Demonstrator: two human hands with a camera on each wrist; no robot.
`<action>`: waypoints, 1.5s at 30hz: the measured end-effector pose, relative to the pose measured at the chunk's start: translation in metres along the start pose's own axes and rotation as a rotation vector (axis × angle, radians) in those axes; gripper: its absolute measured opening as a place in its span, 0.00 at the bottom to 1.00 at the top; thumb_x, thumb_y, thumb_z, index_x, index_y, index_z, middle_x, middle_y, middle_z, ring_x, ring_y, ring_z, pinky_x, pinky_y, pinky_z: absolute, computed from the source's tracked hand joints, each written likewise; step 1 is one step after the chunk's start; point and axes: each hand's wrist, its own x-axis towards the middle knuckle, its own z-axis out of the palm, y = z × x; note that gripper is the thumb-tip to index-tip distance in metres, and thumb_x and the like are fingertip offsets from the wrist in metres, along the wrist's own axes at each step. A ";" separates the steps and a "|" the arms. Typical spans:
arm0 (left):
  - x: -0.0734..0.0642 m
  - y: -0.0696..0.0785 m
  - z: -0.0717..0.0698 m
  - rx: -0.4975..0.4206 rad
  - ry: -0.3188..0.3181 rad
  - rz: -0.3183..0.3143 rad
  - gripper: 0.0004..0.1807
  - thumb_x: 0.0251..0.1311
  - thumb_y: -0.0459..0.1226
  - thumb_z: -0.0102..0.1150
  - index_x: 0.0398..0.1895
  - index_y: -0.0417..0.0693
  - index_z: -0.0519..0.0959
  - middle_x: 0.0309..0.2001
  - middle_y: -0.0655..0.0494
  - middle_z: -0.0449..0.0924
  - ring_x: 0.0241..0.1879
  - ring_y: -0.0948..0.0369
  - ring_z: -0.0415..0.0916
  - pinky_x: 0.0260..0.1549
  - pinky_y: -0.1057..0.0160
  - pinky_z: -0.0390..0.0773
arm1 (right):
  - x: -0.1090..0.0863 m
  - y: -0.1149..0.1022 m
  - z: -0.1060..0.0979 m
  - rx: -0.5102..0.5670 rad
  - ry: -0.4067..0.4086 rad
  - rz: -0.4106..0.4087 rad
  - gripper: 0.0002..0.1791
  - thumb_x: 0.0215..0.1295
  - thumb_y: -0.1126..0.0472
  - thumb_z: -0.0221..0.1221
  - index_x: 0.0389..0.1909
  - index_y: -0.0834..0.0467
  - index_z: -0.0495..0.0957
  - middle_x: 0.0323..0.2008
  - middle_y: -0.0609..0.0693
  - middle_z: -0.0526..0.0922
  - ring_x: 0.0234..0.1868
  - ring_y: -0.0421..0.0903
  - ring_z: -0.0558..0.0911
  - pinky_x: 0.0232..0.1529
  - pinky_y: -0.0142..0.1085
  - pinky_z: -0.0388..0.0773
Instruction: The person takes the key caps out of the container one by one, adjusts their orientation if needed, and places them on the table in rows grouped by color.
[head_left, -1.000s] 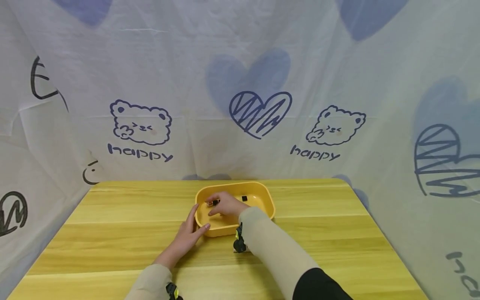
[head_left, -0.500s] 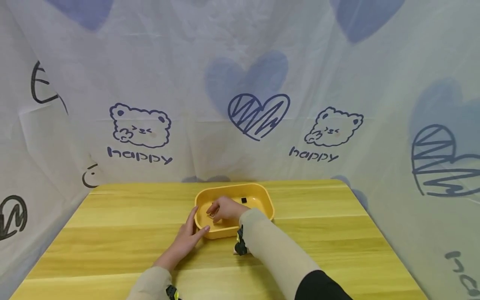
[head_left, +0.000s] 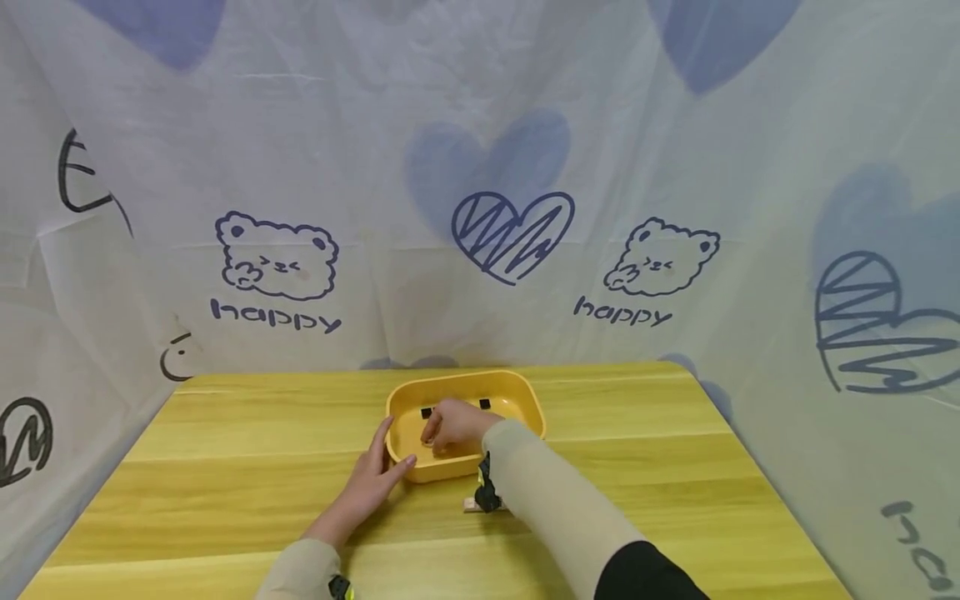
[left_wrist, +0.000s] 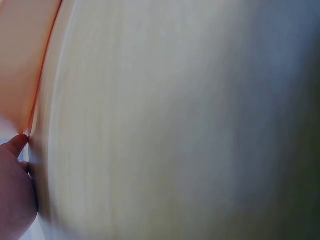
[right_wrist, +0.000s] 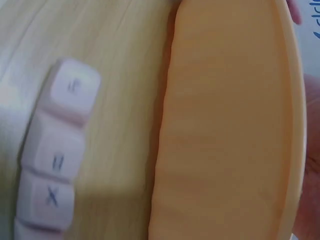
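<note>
My right hand (head_left: 461, 423) reaches down inside a yellow tray (head_left: 442, 472), fingers curled and pinching a small pale keycap (head_left: 428, 443) close over the tray floor. The fingers largely hide this piece. Two small black squares (head_left: 484, 403) show in the tray near that hand. With straight, spread fingers, my left hand (head_left: 369, 477) touches the tray's near-left corner, its thumb on the front side. Pale keycaps (right_wrist: 52, 150) with dark symbols stand in a row on the table in the right wrist view, outside the tray.
The tray sits on a yellow wood-grain table (head_left: 240, 467). A white cloth (head_left: 420, 300) printed with hearts and bears hangs behind and around the table. My right sleeve (head_left: 555, 492) crosses over the front of the tray and partly covers the keycap row.
My right hand has moved slightly toward me inside the tray, with the pale keycap at its fingertips. A black square beyond it now shows uncovered. My left hand stays at the corner.
</note>
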 end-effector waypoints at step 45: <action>0.002 0.005 -0.003 0.003 -0.058 -0.044 0.45 0.69 0.43 0.56 0.77 0.42 0.39 0.69 0.26 0.51 0.70 0.38 0.51 0.67 0.42 0.50 | -0.127 0.046 -0.048 0.091 0.185 -0.279 0.13 0.60 0.70 0.64 0.46 0.64 0.85 0.31 0.47 0.74 0.30 0.42 0.72 0.28 0.30 0.71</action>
